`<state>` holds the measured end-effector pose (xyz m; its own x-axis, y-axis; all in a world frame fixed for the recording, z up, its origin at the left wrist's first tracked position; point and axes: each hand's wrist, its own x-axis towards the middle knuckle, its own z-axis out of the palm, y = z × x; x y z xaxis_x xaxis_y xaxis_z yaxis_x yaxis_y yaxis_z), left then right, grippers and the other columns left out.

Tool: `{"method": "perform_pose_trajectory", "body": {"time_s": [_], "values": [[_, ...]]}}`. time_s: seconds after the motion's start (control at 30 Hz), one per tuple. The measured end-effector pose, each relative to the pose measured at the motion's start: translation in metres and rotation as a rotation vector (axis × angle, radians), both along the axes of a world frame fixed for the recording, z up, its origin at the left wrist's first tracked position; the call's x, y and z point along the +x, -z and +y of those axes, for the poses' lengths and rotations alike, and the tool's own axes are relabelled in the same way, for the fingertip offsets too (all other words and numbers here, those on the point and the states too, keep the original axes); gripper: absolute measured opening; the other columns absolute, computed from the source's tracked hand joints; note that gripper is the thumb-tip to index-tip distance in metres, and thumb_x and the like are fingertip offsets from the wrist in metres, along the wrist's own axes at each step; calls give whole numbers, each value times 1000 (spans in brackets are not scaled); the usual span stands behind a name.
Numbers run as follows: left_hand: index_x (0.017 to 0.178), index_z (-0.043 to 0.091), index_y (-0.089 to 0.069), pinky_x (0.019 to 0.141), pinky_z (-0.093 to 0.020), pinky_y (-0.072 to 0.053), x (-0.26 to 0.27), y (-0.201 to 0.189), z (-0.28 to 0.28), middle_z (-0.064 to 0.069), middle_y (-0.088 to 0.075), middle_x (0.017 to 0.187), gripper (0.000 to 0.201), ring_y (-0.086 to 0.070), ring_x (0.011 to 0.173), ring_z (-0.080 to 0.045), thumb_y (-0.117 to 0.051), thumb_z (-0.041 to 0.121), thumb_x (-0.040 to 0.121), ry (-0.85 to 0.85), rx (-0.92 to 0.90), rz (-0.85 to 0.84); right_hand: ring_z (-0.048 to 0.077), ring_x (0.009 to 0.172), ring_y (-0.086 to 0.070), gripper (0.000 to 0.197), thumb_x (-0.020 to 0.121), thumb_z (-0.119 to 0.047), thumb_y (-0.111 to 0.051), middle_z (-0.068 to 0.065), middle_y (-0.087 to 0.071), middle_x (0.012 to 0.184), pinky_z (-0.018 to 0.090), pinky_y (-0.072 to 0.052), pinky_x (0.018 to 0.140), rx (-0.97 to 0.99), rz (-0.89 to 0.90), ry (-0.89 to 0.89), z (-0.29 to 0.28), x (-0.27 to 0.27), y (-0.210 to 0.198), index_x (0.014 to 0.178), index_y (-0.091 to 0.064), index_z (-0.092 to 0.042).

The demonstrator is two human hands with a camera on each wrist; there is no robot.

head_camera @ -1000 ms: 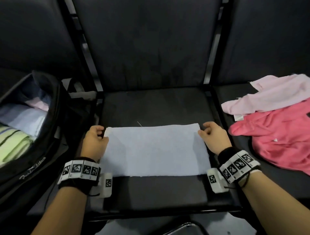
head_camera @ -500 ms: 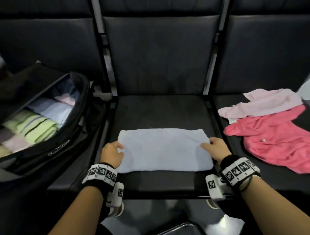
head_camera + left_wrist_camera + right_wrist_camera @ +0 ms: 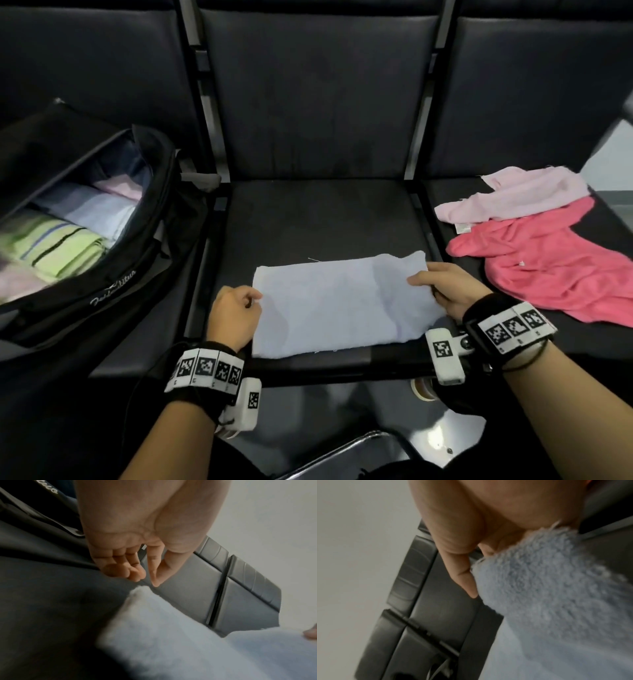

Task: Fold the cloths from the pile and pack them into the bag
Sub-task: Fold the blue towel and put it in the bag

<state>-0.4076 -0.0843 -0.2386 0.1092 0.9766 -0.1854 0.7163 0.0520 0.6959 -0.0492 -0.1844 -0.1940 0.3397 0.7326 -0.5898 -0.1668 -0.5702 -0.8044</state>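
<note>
The light blue cloth lies folded flat on the middle seat. Your right hand pinches its right edge, lifted slightly. Your left hand sits at its left edge with fingers loosely curled, holding nothing. The open bag stands left; pink cloths lie right.

Waiting area, row of linked dark padded seats, metal frames

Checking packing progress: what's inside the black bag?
The black bag holds folded cloths: green striped, light blue, pale pink. Anything beneath them is covered.
</note>
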Motion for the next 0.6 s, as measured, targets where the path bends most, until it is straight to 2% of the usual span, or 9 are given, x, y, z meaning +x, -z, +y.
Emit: {"method": "perform_pose_trajectory", "body": {"time_s": [0.1, 0.17, 0.23, 0.3, 0.37, 0.43, 0.47, 0.53, 0.6], "values": [[92, 20, -75, 81, -26, -44, 7, -6, 2, 0, -64, 95, 26, -61, 86, -16, -56, 2, 86, -13, -48, -148, 14, 64, -66, 30, 84, 4, -63, 9, -69, 87, 25, -49, 52, 86, 29, -61, 14, -36, -17, 111, -70, -10], [93, 19, -74, 73, -28, -47, 13, -9, 2, 0, -67, 90, 24, -62, 80, -16, -57, 3, 88, -26, -151, -308, 12, 56, -59, 39, 83, 5, -63, 5, -64, 83, 22, -42, 43, 100, 21, -100, 25, -63, -24, 115, -68, -17], [96, 15, -72, 62, -28, -50, 17, -10, 1, -5, -69, 90, 18, -64, 73, -16, -60, 3, 90, -58, -254, -466, 16, 58, -57, 43, 82, 3, -63, 5, -60, 79, 24, -45, 46, 90, -3, -174, 38, -93, -28, 116, -67, -23], [102, 12, -69, 58, -29, -54, 18, -9, -1, -10, -71, 93, 14, -68, 72, -18, -60, 6, 92, -103, -386, -594, 18, 58, -55, 40, 83, 2, -62, 4, -55, 71, 27, -49, 49, 107, -2, -252, 50, -124, -27, 113, -66, -25], [101, 12, -68, 61, -34, -58, 18, -9, -2, -12, -73, 90, 14, -70, 74, -24, -56, 12, 95, -142, -506, -691, 17, 53, -57, 40, 87, 1, -63, 5, -54, 69, 28, -51, 48, 135, 52, -309, 58, -153, -23, 120, -62, -22], [93, 13, -69, 66, -36, -57, 17, -7, -2, -9, -71, 83, 19, -68, 78, -26, -51, 16, 97, -172, -542, -714, 17, 58, -65, 46, 90, -6, -65, 10, -59, 81, 32, -56, 51, 139, 112, -337, 61, -172, -17, 132, -53, -20], [94, 14, -69, 72, -39, -55, 17, -5, -1, -8, -71, 86, 20, -68, 83, -27, -50, 18, 98, -190, -541, -698, 20, 66, -69, 49, 90, -10, -65, 12, -61, 89, 37, -59, 55, 138, 108, -349, 61, -176, -14, 135, -50, -21], [107, 15, -66, 85, -43, -55, 17, -4, 1, -8, -74, 102, 19, -70, 96, -26, -52, 23, 99, -205, -540, -667, 35, 86, -70, 49, 89, -18, -66, 15, -64, 100, 53, -59, 73, 130, 35, -375, 57, -173, -7, 135, -49, -25], [110, 16, -66, 82, -35, -57, 18, -4, 0, -5, -75, 103, 16, -71, 97, -22, -58, 23, 98, -177, -529, -660, 38, 90, -69, 45, 88, -21, -66, 16, -66, 106, 55, -57, 78, 131, -13, -382, 50, -162, 0, 131, -53, -27]]}}
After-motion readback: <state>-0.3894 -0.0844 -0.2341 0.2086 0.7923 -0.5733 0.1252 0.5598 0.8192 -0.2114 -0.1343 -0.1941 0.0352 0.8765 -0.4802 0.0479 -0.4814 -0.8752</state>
